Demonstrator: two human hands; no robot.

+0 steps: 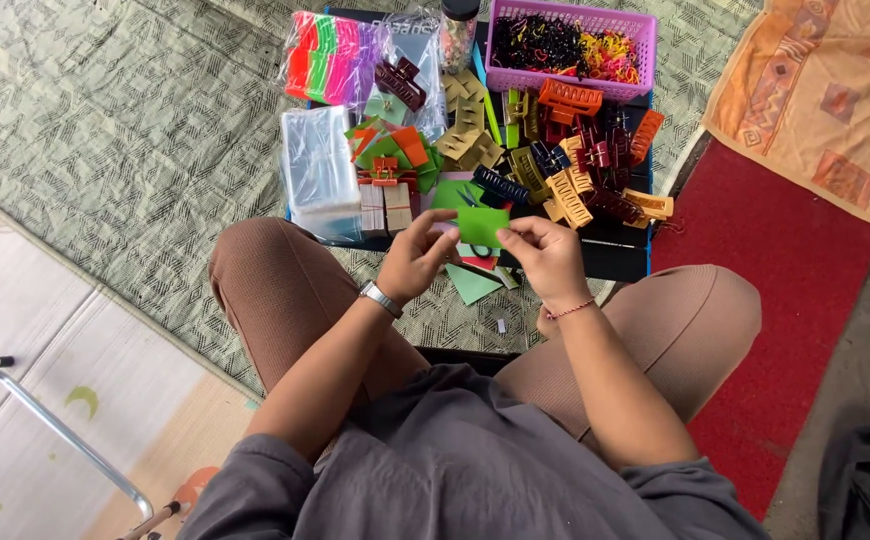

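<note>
I sit cross-legged on the floor and hold a small green paper card point(479, 224) between both hands, just above my knees. My left hand point(417, 255), with a watch on its wrist, pinches the card's left edge. My right hand point(547, 257), with a red thread bracelet, grips the right edge. Just beyond the card lies a heap of plastic hair claw clips point(565, 160) in brown, orange, olive and dark blue on a dark board point(615, 260). Loose coloured paper cards point(391, 150) lie to the left of the clips.
A purple basket point(571, 20) of small hair ties stands at the far edge. A stack of clear plastic bags point(317, 170) and a packet of neon paper point(327, 58) lie left. Green patterned mat point(125, 130), red rug point(795, 280), metal frame point(55, 425) at lower left.
</note>
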